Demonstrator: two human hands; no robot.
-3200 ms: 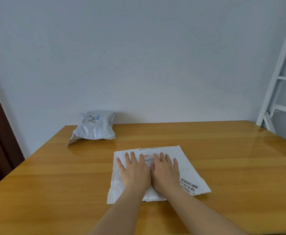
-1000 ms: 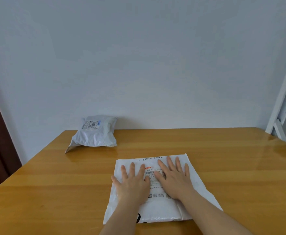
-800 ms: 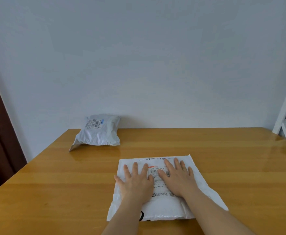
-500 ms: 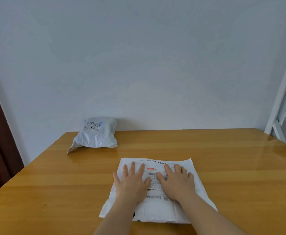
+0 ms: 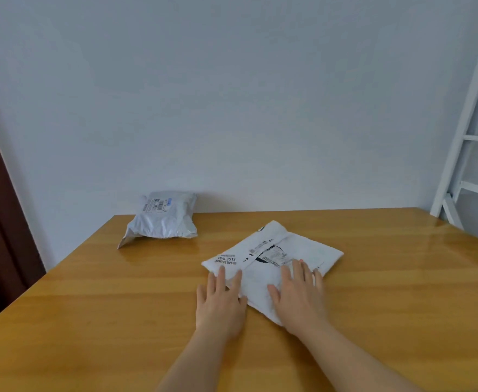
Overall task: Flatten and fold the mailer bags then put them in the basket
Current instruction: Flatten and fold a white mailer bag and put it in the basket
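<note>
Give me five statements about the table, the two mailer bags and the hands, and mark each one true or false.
1. Both hands lie flat on the white mailer bag near the person. True: the left hand rests at its left edge, the right hand on its near part, fingers straight.
2. The puffy grey mailer bag sits at the far left of the table, close to the wall. True.
3. A basket stands on the table beside the white bag. False: no basket is in view.
4. The grey bag is stacked on the white bag. False: they lie apart, with bare wood between them.
5. The white bag shows printed labels on top. True.
</note>
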